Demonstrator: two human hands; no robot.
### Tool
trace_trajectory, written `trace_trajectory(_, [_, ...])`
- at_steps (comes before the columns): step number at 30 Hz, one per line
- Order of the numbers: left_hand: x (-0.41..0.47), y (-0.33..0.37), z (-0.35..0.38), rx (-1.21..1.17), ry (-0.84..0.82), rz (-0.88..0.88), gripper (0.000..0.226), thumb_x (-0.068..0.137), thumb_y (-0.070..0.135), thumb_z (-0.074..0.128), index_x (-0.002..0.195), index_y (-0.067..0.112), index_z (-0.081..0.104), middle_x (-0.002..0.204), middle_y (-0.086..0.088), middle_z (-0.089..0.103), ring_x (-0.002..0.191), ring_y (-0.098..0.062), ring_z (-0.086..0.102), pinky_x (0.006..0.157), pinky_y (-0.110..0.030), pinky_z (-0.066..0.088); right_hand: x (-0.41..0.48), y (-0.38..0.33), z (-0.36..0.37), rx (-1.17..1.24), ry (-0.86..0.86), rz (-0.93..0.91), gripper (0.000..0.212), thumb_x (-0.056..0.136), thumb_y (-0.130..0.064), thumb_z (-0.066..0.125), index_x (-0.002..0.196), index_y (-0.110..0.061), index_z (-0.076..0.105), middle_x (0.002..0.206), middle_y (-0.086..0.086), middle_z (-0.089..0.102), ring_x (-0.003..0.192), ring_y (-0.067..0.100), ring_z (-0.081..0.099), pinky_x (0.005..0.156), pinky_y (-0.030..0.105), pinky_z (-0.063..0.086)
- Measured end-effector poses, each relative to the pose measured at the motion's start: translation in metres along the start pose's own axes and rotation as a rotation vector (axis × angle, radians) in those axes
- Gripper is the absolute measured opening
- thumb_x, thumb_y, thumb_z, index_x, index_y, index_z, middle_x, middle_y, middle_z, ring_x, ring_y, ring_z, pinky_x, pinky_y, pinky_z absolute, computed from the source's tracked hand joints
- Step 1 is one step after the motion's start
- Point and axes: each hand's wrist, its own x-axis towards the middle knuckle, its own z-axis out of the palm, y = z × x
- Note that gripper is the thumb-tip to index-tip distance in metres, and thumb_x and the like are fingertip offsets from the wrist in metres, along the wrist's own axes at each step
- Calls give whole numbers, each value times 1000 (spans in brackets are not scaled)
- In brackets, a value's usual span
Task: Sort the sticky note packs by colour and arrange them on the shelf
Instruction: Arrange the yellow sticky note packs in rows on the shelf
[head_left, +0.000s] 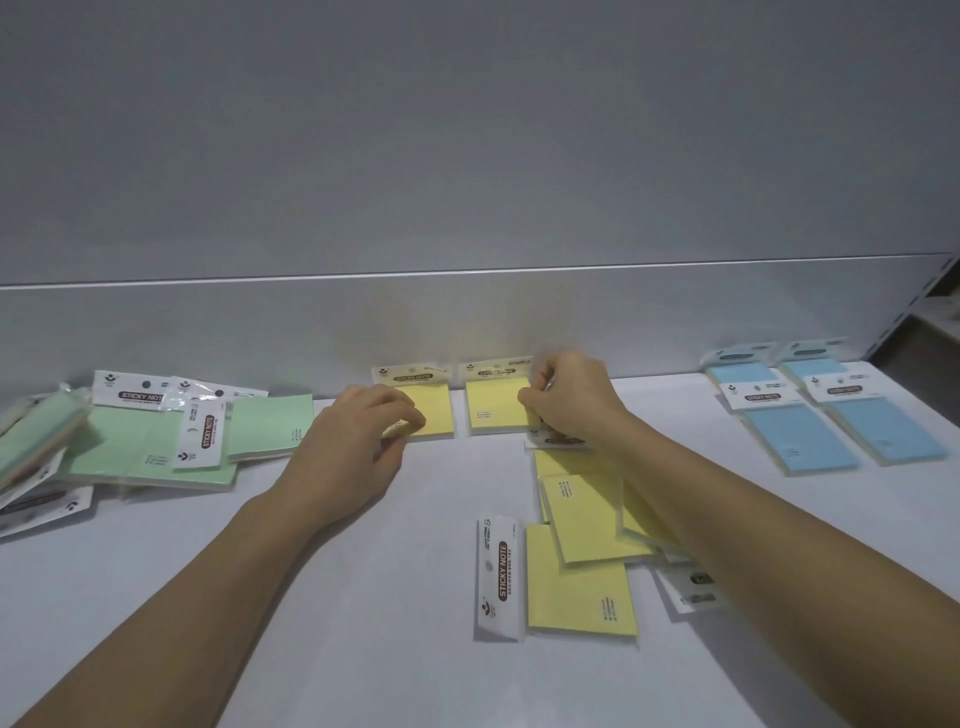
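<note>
Two packs sit side by side against the back wall (467, 322), headers touching it: the left yellow pack (434, 410) and the right yellow pack (493, 408). The left hand (358, 441) curls its fingers round the first pack's near-left corner; the right hand (571, 400) pinches the second pack's right edge. Headers read "STICKY NOTE" — the smaller print is illegible. Out from the wall, a yellow heap (582, 582) lies partly hidden under the right forearm. Along the wall: green heap (156, 441) far left, cut by the frame edge — blue packs (810, 431) far right.
</note>
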Motion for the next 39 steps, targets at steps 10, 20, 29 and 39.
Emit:
trace_trajectory(10, [-4,20,-9,-12,0,55,24,94,28,64,117,24,70,121,8,63,112,-18,54,91,-36,48,-53,14,-64,-159,-190,-341,11,97,-29,61,102,-25,71,93,-15,67,85,5,62,65,15,40])
trace_trajectory(20, [-22,119,-9,-339,-191,170,46,89,58,57,126,32,59,132,17,57,122,-5,50,98,-25,39,-104,65,-103,-413,-387,-297,78,73,-60,80,140,-50,43,138,-28,45,124,3,40,100,31,39])
trace_trajectory(29, [11,162,5,-22,-380,174,73,80,69,58,141,34,39,129,5,59,121,-20,52,95,-44,48,-112,77,-122,-312,-228,-329,73,70,-54,84,133,-52,48,121,-17,49,110,7,47,91,29,45])
trace_trajectory(39, [30,150,-13,-474,-496,-152,25,87,42,71,99,20,70,85,-7,69,70,-12,60,65,-31,44,-105,62,-144,-108,16,-345,30,76,-51,78,92,-29,65,91,-10,63,81,8,57,65,26,42])
